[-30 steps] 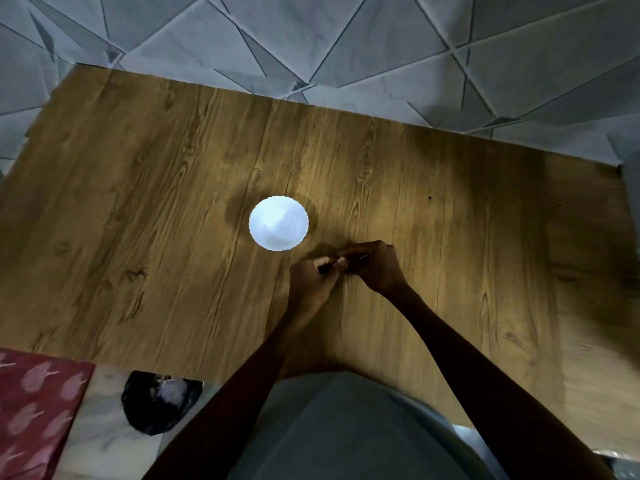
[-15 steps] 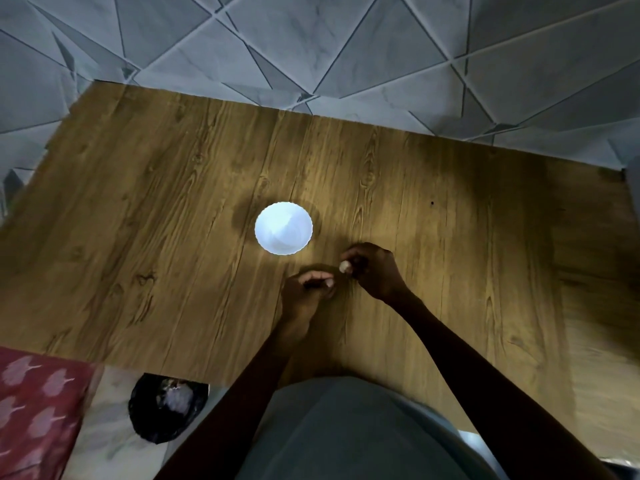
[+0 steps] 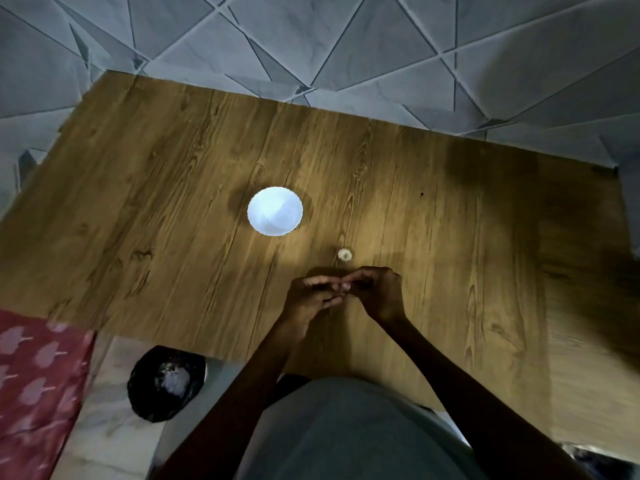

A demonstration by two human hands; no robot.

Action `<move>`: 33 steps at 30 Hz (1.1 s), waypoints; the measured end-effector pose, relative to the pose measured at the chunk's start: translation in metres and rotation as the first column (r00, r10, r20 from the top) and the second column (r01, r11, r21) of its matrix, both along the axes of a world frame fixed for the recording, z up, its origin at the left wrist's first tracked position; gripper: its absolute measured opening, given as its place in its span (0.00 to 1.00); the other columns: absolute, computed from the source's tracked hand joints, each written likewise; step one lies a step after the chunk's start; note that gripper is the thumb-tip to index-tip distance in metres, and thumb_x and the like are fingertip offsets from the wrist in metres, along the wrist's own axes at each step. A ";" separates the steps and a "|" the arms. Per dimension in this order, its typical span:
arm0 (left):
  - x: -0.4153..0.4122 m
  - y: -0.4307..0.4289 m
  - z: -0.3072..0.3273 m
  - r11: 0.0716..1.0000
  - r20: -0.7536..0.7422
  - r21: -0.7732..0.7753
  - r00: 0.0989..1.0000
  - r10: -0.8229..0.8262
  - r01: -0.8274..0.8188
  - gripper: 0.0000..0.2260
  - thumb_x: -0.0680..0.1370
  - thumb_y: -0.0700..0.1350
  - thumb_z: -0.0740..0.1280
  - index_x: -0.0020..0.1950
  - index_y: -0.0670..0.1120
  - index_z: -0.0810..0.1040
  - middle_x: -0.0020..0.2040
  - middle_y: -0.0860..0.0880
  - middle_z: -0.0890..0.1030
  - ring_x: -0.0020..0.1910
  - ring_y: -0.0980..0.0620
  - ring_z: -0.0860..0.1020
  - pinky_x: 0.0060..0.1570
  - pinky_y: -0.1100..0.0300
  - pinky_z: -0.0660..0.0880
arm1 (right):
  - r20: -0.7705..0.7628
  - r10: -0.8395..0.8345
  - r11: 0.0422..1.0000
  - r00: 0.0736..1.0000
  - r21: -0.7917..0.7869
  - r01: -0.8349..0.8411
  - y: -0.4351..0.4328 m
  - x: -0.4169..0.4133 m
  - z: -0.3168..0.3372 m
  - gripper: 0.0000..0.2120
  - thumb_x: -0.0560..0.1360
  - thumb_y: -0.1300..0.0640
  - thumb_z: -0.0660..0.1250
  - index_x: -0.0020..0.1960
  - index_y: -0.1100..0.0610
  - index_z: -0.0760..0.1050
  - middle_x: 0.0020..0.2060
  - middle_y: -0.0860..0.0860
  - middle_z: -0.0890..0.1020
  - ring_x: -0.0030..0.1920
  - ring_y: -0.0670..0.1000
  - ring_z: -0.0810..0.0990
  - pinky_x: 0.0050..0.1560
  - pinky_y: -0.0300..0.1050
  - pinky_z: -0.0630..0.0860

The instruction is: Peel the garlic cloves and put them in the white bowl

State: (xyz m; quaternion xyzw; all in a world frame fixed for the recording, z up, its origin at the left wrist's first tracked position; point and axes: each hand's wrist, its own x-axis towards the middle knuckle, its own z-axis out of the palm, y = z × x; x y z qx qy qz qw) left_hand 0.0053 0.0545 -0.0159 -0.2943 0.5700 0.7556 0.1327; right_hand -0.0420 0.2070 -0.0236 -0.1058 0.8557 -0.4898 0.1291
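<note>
Bottom of the frame is just the person's grey top point(image 3: 346, 431), with both forearms reaching up from either side of it. Lower left, off the table's near edge, there's a black bag point(image 3: 166, 384) with something whitish inside, sitting on the pale floor. Next to it, at the left edge, is a red cloth point(image 3: 34, 393) with a pinkish print.

Over the wooden table point(image 3: 138, 202), a bit right of centre, the left hand point(image 3: 310, 297) and right hand point(image 3: 379, 292) meet fingertip to fingertip. The left's fingers point right and the right's are curled in toward them. Honestly can't tell what either grip has got. It's dark and tiny in there, so whether they're pinching a clove, some skin or nothing at all is anyone's guess.

Just above the hands, close but not touching, a small pale garlic bit point(image 3: 345, 254) lies on the wood. Could be a clove, could be peel, too small to call.

Further up and to the left, around the middle of the frame, sits the white bowl point(image 3: 275, 211), well apart from the hands. It's so blown out that I can't see what's inside.

Past the table's far edge, the top of the frame is grey floor tile point(image 3: 346, 46) with a triangle pattern.
</note>
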 end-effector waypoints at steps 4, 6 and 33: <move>0.009 -0.007 -0.025 0.584 -0.121 -0.806 0.939 -0.321 0.095 0.15 0.72 0.41 0.73 0.58 0.48 0.80 0.56 0.51 0.82 0.58 0.53 0.79 0.60 0.56 0.75 | -0.072 0.033 0.976 0.997 0.216 -0.017 0.006 0.011 -0.007 0.06 0.72 0.64 0.74 0.42 0.53 0.82 0.37 0.44 0.82 0.38 0.38 0.78 0.42 0.33 0.73; 0.012 -0.013 -0.036 0.308 -0.037 -0.944 0.888 -0.458 0.119 0.25 0.71 0.49 0.72 0.67 0.49 0.75 0.67 0.48 0.74 0.69 0.47 0.70 0.67 0.48 0.68 | -0.090 0.073 0.949 0.993 0.313 -0.041 0.009 0.015 -0.010 0.05 0.74 0.62 0.72 0.43 0.53 0.81 0.39 0.47 0.83 0.39 0.43 0.79 0.42 0.38 0.74; 0.027 -0.026 -0.053 0.182 0.082 -0.956 0.802 -0.592 0.232 0.35 0.75 0.56 0.69 0.78 0.50 0.59 0.80 0.48 0.50 0.79 0.46 0.46 0.76 0.46 0.46 | -0.008 0.048 0.736 0.999 0.676 -0.030 -0.014 0.008 0.004 0.10 0.73 0.64 0.71 0.54 0.60 0.80 0.49 0.55 0.83 0.50 0.54 0.82 0.52 0.47 0.79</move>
